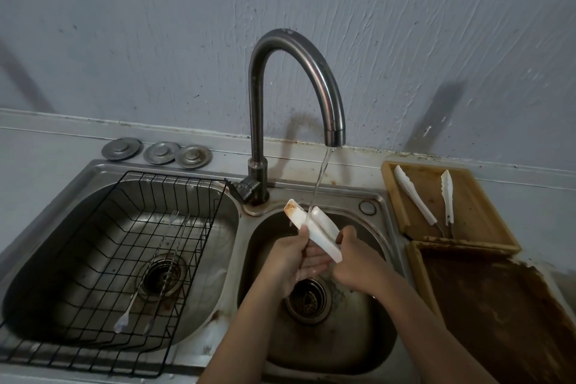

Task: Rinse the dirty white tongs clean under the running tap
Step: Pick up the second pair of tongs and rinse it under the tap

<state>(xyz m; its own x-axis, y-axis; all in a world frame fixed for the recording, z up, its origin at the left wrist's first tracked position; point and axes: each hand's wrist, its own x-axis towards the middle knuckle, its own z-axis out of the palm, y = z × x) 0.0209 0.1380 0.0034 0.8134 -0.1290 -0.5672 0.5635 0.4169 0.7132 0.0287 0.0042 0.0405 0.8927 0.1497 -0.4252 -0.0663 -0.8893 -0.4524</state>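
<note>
The double sink (378, 196) fills the lower part of the view, with a grey wall behind it. In its left basin a black wire rack (103, 262) hangs inside, and two thin metal skewers (149, 271) lie on the rack, running from the far side toward the near left corner. The right basin is smaller, with a round drain (307, 299) in its bottom.

On the counter at the right edge of the sink stand two wooden trays. The near tray (498, 315) is dark and stained. The far tray (467, 221) holds two more white tongs (414, 195), lying well apart from each other.

The tap (258, 97) rises from the back rim between the basins and curves over the right basin; a thin stream of water (319, 178) falls from it. Three round metal plugs (159, 152) sit in a row on the back edge, behind the left basin.

The white tongs (324, 229) are above the right basin, under the stream. Their long axis goes diagonally: the two tips point to the far left, and the joined end points to the near right. The left tip has brown dirt on it. The water hits between the two arms.

The left hand (290, 262) is curled around the left arm of the tongs. The right hand (355, 262) holds the joined end, fingers bent around it.
</note>
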